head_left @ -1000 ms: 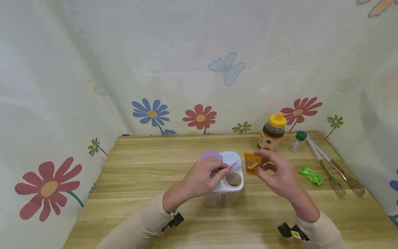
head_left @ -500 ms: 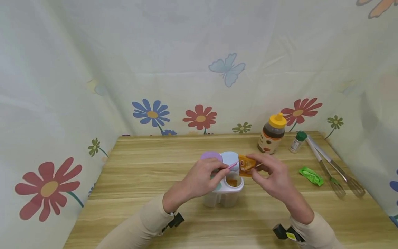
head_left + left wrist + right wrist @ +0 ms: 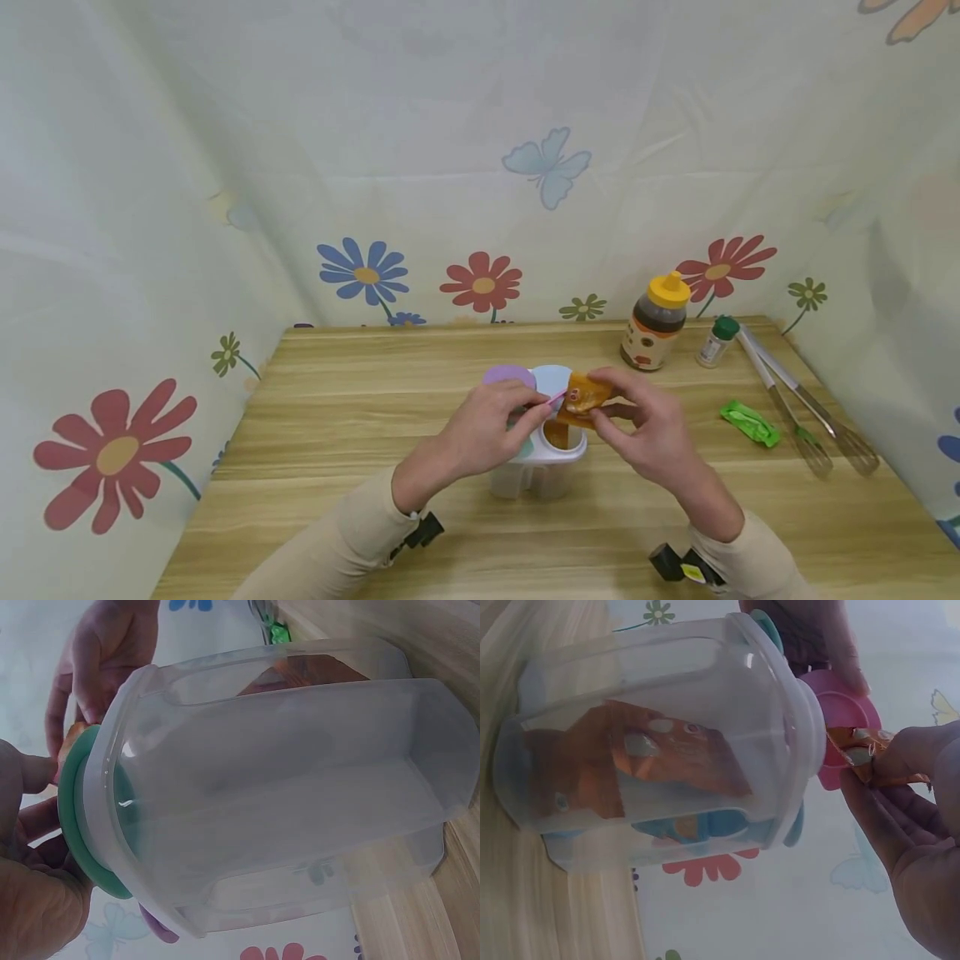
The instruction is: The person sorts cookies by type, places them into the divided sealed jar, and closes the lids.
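In the head view, a clear multi-compartment container (image 3: 532, 481) stands upright on the table with a white top. My left hand (image 3: 483, 429) pinches the raised pink lid (image 3: 844, 709) beside the round opening. The right hand (image 3: 648, 425) holds an orange packet (image 3: 581, 395) between thumb and fingers, right at that opening. Through the clear wall in the right wrist view, orange packets (image 3: 679, 754) show inside, and a blue packet (image 3: 694, 825) sits in another compartment. The green lid (image 3: 75, 814), purple lid (image 3: 510, 377) and light blue lid (image 3: 550, 379) are down.
At the back right stand a yellow-capped squeeze bottle (image 3: 655, 325) and a small green-capped shaker (image 3: 717, 342). Whisk-like utensils (image 3: 795, 392) with long handles lie at the right edge. A green packet (image 3: 750, 423) lies on the table (image 3: 360, 408) nearby.
My right hand has moved left with the orange packet, from beside the container to over its opening. Orange now shows inside the opening. The left hand has stayed on the pink lid.
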`<state>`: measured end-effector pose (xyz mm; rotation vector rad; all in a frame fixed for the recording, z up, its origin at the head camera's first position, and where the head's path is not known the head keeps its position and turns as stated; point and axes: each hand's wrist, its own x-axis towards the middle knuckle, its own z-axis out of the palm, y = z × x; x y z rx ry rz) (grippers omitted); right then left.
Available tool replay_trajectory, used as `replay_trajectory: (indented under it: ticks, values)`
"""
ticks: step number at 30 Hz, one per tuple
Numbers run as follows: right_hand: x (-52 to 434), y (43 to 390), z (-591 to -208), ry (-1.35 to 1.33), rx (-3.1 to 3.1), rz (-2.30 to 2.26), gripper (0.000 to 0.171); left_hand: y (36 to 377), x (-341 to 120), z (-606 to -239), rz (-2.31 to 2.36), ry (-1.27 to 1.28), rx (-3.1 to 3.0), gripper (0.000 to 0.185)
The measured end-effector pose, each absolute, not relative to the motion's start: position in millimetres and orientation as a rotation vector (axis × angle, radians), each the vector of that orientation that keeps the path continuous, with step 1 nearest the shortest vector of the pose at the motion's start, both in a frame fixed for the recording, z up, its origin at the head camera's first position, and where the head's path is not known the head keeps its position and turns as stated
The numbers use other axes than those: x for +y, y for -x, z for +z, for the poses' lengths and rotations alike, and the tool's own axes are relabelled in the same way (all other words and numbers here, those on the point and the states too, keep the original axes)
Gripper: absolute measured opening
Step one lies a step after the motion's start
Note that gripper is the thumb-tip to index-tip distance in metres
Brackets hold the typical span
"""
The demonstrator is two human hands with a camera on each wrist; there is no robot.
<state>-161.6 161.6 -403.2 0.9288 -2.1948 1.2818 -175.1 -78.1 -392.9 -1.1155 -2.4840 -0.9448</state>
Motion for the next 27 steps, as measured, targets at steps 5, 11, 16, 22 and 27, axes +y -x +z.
replay_trajectory:
  ticks: [5,11,16,22,27]
  values:
    - [153.9,162.7,-411.0,-0.973,-2.164,1.224,0.051,175.5,-78.2,-393.7,-0.955,1.125,-2.485,0.023]
    - [147.7,166.9,-418.1,-1.059,-2.058,1.076,0.056,176.8,-78.4,-393.5,-0.950,1.139,-2.475,0.024]
    - [146.1,169.3,-420.6,-1.087,-1.987,0.976,0.031,177.9,-79.5,-393.8,-0.944,1.137,-2.473,0.023]
    - [146.9,170.1,-422.6,-1.078,-1.979,0.929,0.028,178.0,-79.8,-393.5,-0.942,1.132,-2.483,0.023]
    - [145.6,170.8,-425.1,-1.111,-1.957,0.938,0.029,177.6,-79.6,-394.8,-0.943,1.134,-2.472,0.023]
